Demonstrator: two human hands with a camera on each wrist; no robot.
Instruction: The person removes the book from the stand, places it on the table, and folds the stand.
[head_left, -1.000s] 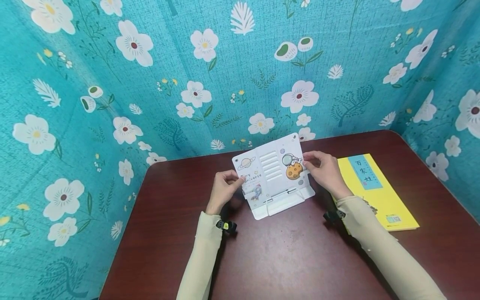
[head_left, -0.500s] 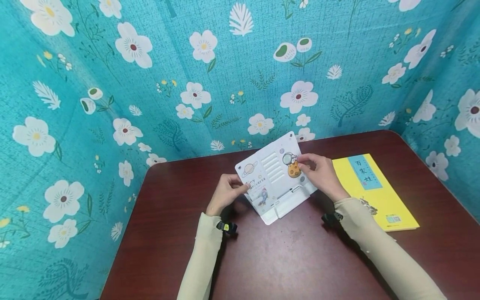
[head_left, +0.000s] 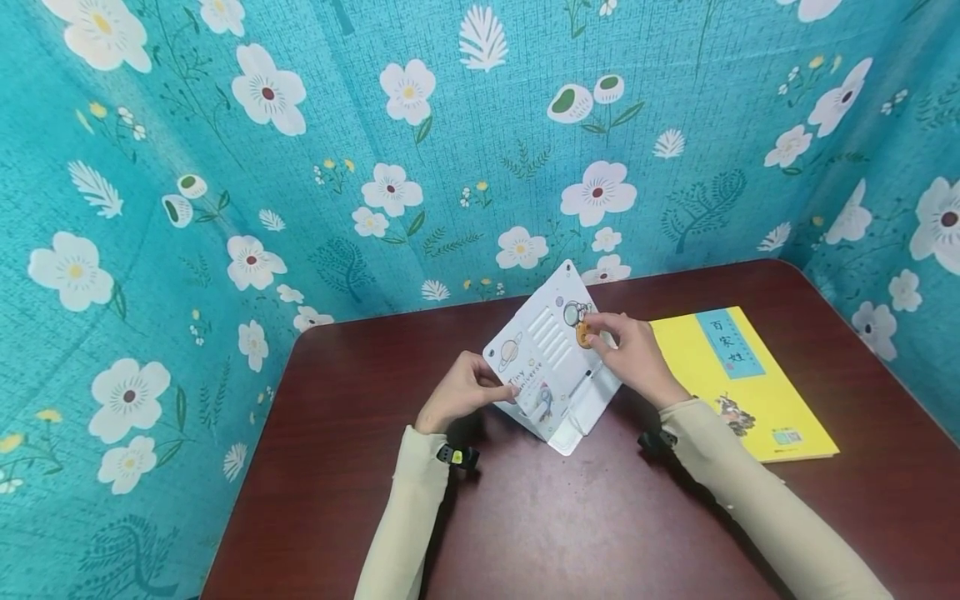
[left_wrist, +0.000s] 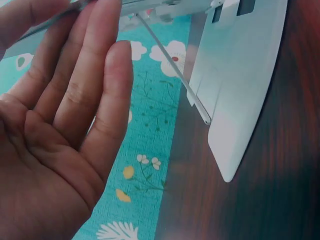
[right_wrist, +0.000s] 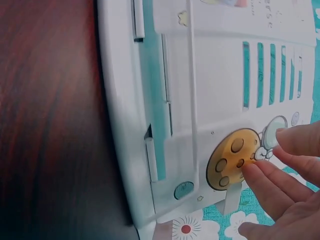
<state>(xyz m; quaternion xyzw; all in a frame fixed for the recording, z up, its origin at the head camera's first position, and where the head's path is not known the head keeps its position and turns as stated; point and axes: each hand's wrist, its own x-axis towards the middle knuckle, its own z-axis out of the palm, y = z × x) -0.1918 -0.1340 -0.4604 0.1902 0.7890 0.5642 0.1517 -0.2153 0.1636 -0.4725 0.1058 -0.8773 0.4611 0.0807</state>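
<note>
A white book stand (head_left: 555,354) with a cartoon space print stands turned at an angle on the table, its flat foot toward the front. My left hand (head_left: 468,390) holds its left edge, thumb on the printed face. In the left wrist view, the fingers of my left hand (left_wrist: 75,95) reach up behind the panel, beside a thin metal support rod (left_wrist: 175,67). At the right side, my right hand (head_left: 633,354) pinches the stand beside the orange planet (right_wrist: 232,157). The right wrist view shows its fingertips at the astronaut drawing; their far contact is partly hidden.
A yellow book (head_left: 757,417) with a blue title panel lies flat to the right, its left part behind my right forearm. Blue floral cloth (head_left: 450,125) hangs behind the dark red table (head_left: 345,467) and along both sides.
The book stand has been turned, its left side coming nearer and its right side going back. Both hands move with it, the right one shifting slightly leftward. The yellow book stays put.
</note>
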